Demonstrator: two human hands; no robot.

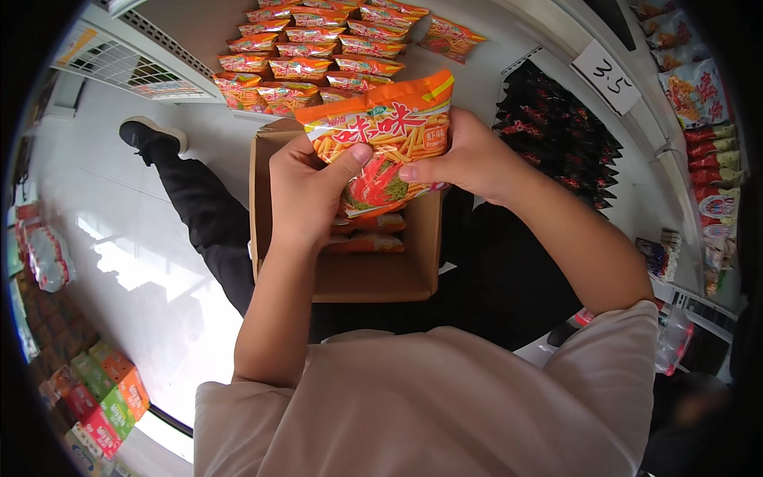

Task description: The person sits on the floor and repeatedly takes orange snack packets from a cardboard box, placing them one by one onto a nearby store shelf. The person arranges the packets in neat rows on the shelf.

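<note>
An orange snack bag (393, 143) with prawn sticks pictured on it is held up between both hands. My left hand (310, 185) grips its left side, thumb on the front. On the right side, my right hand (471, 158) holds the bag with its thumb across the lower front. Beneath the hands stands an open cardboard box (375, 283) with several orange bags (378, 242) inside, partly hidden. Beyond it, rows of the same kind of bag (307, 50) stand on a shelf, and a single orange bag (451, 39) lies to their right.
Black snack packets (554, 131) fill the shelf at the right, near a handwritten price card (606, 76). A wire rack (149, 74) stands at the upper left. My outstretched leg (202, 208) is left of the box. Colourful cartons (116, 399) are stacked at lower left.
</note>
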